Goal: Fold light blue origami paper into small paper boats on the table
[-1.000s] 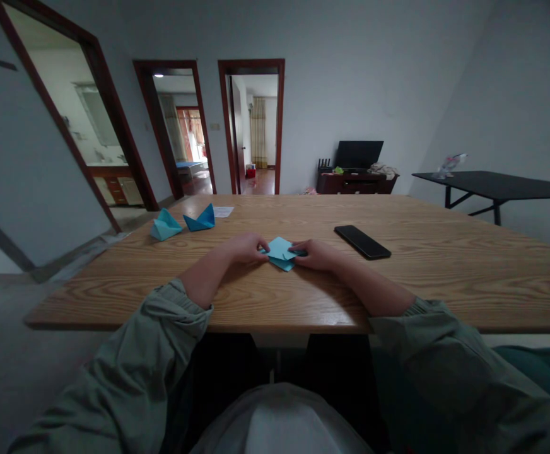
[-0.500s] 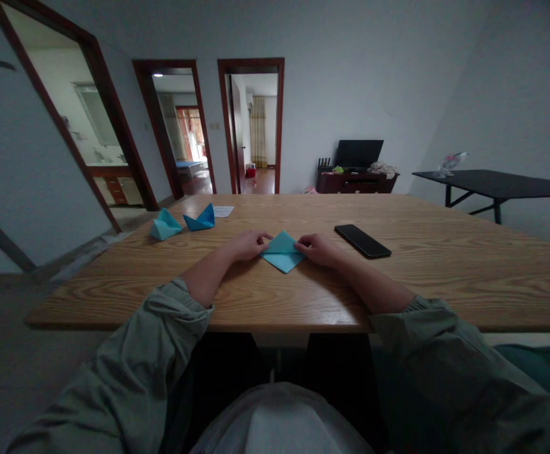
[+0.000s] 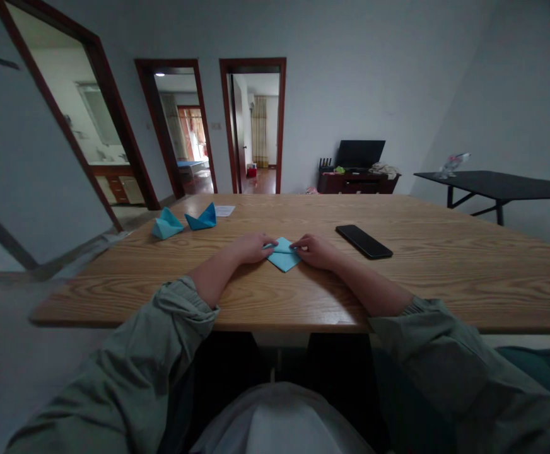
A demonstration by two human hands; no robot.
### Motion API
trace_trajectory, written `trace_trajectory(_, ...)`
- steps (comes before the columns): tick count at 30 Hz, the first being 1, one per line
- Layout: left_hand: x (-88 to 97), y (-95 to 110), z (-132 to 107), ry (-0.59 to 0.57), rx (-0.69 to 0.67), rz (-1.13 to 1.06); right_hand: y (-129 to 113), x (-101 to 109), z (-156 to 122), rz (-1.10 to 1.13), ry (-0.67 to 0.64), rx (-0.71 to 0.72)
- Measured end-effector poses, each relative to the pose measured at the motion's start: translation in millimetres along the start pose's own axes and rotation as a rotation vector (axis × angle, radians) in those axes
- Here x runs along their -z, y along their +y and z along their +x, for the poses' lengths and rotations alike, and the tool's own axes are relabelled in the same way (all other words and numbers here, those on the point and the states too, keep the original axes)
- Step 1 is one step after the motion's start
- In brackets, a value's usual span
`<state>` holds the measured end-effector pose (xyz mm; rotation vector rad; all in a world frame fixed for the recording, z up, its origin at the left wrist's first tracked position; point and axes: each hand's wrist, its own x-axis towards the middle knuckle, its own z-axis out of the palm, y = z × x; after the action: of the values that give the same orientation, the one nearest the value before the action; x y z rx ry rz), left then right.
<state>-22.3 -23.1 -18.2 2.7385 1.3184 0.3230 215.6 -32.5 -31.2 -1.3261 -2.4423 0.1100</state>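
Note:
A light blue sheet of folded paper (image 3: 284, 260) lies on the wooden table in front of me, one corner pointing toward me. My left hand (image 3: 255, 248) is closed on its left side, fingers at the upper fold. On the opposite side my right hand (image 3: 316, 250) pinches the right edge. The top flap is bent and looks shorter than a full point. Both hands rest low, close to the tabletop, and partly cover the paper's side corners.
Two folded paper boats, one light blue (image 3: 167, 224) and one darker blue (image 3: 202, 218), stand at the table's far left. Behind them lies a white slip of paper (image 3: 224, 210). A black phone (image 3: 364, 241) lies right of my hands on the wooden table (image 3: 171, 296).
The paper's upper point has come down and its flap now bends. Both hands have shifted inward along the fold, covering more of the sides.

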Motion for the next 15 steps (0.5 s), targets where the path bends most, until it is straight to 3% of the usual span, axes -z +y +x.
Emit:
trace_trajectory(8,-0.7,0.8,1.8,-0.021,0.067,0.011,-4.1,2.8,-1.9,-0.025,-0.010,-0.015)
trace_trajectory(15,-6.5,-1.1,10.0,0.003,0.153,-0.120,-1.3,0.4,-0.6,-0.043,-0.027,0.003)
